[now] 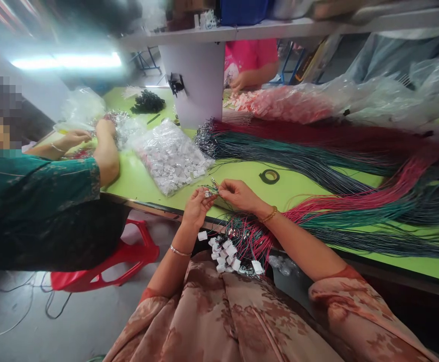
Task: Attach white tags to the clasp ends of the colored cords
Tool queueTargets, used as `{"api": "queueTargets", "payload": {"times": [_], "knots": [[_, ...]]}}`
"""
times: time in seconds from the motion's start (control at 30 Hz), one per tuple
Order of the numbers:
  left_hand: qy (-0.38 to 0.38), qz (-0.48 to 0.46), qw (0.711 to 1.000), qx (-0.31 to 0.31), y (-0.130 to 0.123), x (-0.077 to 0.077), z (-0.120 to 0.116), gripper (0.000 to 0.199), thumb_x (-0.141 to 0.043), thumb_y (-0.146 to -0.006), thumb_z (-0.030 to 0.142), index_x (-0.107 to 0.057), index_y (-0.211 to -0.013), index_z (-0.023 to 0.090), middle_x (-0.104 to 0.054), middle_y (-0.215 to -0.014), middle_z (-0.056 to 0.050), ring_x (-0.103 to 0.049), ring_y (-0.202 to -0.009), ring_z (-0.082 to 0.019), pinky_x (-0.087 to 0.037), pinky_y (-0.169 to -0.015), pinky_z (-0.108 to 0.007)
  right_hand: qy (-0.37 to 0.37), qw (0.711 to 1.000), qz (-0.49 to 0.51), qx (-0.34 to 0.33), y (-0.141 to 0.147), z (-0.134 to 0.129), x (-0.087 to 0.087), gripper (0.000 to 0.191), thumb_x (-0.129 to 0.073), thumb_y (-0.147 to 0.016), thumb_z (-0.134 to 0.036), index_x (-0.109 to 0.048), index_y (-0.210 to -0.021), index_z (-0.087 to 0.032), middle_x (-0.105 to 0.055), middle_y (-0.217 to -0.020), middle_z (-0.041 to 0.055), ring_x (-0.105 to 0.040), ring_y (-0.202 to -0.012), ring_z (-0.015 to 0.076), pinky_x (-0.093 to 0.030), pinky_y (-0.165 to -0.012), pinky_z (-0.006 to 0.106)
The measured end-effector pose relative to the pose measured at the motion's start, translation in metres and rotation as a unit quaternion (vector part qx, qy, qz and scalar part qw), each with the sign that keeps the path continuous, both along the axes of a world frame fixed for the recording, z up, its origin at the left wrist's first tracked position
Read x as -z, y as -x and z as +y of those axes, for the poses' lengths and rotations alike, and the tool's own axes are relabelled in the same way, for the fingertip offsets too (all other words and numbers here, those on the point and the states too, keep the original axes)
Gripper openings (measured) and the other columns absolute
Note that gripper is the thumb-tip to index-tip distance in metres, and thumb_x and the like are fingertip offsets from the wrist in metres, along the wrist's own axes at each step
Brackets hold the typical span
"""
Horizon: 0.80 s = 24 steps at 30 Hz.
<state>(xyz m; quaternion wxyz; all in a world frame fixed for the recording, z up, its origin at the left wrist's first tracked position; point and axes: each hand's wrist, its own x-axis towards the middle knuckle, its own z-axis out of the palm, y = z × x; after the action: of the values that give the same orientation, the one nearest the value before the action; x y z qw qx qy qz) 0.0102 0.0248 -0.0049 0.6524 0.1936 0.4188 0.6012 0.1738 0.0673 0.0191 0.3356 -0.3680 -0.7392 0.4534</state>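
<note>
My left hand (196,206) is closed in a pinch on a small metal-ended wire piece (207,194) above the table's front edge. Close against it, my right hand (238,195) also pinches, at the wire ends by a small shiny part (214,183); its exact kind is too small to tell. Below both hands, a cluster of white plastic connectors (225,254) hangs on wires near my lap. Red and green wires (255,241) run from there over the table edge. A clear bag of white connectors (172,156) lies just beyond my left hand.
Long bundles of red, green and black wires (325,151) cover the right of the green table (234,173). A roll of black tape (269,176) lies beyond my right hand. A co-worker in a green top (38,201) sits left on a red stool (136,256); another person (253,60) works opposite.
</note>
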Motion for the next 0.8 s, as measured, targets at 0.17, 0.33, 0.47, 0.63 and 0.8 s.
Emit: {"api": "queueTargets", "payload": {"times": [0.17, 0.33, 0.47, 0.63, 0.8], "knots": [[-0.054, -0.035, 0.998, -0.018, -0.0037, -0.0052, -0.0055, 0.025, -0.078, -0.074, 0.027, -0.055, -0.077, 0.018, -0.063, -0.076, 0.002, -0.067, -0.081, -0.014, -0.055, -0.083, -0.031, 0.005, 1.0, 0.015, 0.021, 0.0001, 0.0019, 0.005, 0.018, -0.05, -0.081, -0.035, -0.052, -0.075, -0.019, -0.057, -0.072, -0.0005, -0.047, -0.067, 0.0132, -0.038, -0.066, 0.026], [-0.065, 0.019, 0.998, -0.02, -0.0051, -0.0033, -0.0074, 0.022, -0.077, -0.076, 0.03, -0.059, -0.078, 0.018, -0.063, -0.079, 0.001, -0.061, -0.073, -0.009, -0.048, -0.061, -0.019, -0.015, 1.0, 0.005, -0.004, 0.0005, 0.0004, 0.002, 0.017, -0.05, -0.082, -0.034, -0.052, -0.077, -0.018, -0.054, -0.071, -0.0018, -0.044, -0.066, 0.0121, -0.035, -0.064, 0.025], [-0.065, 0.006, 0.998, -0.015, -0.0052, -0.0005, -0.0058, 0.022, -0.078, -0.075, 0.03, -0.061, -0.08, 0.017, -0.061, -0.075, 0.002, -0.054, -0.061, -0.005, -0.04, -0.052, -0.016, -0.035, 0.999, -0.014, -0.018, 0.002, -0.0029, -0.0006, 0.014, -0.051, -0.079, -0.03, -0.05, -0.072, -0.018, -0.045, -0.062, -0.0049, -0.036, -0.059, 0.0097, -0.029, -0.058, 0.024], [-0.078, -0.008, 0.997, -0.026, -0.005, -0.0002, -0.0029, 0.023, -0.079, -0.074, 0.029, -0.06, -0.077, 0.015, -0.062, -0.073, 0.002, -0.053, -0.061, -0.005, -0.042, -0.055, -0.016, -0.047, 0.999, -0.018, -0.006, 0.0031, -0.0026, 0.0017, 0.014, -0.05, -0.074, -0.027, -0.047, -0.065, -0.018, -0.045, -0.059, -0.0052, -0.034, -0.057, 0.0085, -0.028, -0.056, 0.023], [-0.093, 0.052, 0.994, -0.021, -0.0072, 0.0024, -0.0035, 0.03, -0.08, -0.071, 0.037, -0.062, -0.079, 0.015, -0.06, -0.072, 0.002, -0.051, -0.059, -0.005, -0.041, -0.055, -0.017, -0.034, 0.999, -0.03, -0.004, 0.0051, 0.0008, 0.004, 0.016, -0.049, -0.074, -0.029, -0.047, -0.062, -0.018, -0.043, -0.057, -0.0052, -0.034, -0.056, 0.0083, -0.027, -0.055, 0.024]]}}
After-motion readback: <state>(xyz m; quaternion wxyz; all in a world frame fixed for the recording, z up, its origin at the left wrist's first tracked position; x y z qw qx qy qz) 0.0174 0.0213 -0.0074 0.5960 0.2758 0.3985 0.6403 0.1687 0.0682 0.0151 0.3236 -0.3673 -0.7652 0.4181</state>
